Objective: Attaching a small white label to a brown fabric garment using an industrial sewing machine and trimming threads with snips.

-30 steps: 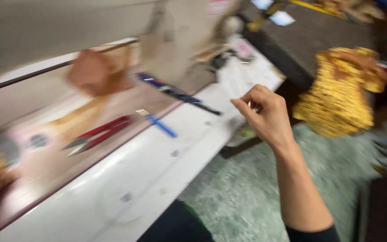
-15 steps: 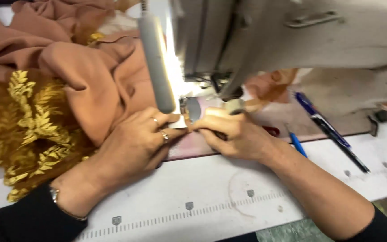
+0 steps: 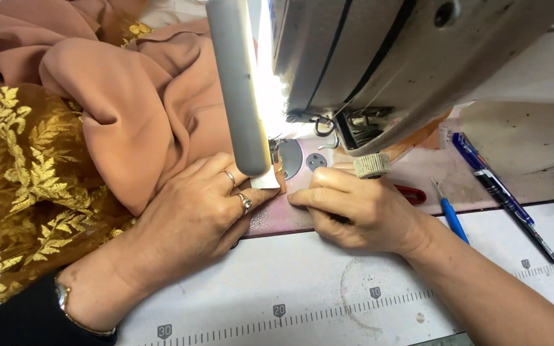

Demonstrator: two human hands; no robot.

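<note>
My left hand (image 3: 190, 214), with two rings, lies flat on the salmon-pink fabric (image 3: 142, 109) and pinches a small white piece (image 3: 265, 182) at the cloth's edge. My right hand (image 3: 360, 211) rests on the machine bed beside it, fingertips touching the same edge. Both hands sit just in front of the sewing machine's needle plate (image 3: 290, 157). The grey machine head (image 3: 379, 57) and a grey lamp bar (image 3: 235, 83) hang above them.
Gold leaf-patterned lace (image 3: 20, 179) is bunched at the left. Red-handled snips (image 3: 411, 194), a small blue tool (image 3: 450, 214) and a blue pen (image 3: 501, 192) lie to the right on the machine bed. A white table (image 3: 315, 288) with a printed ruler runs along the front.
One second ago the view swung to the right of the table with my right hand raised. Now both hands are at the needle area, close to the fabric edge, and the view has moved nearer.
</note>
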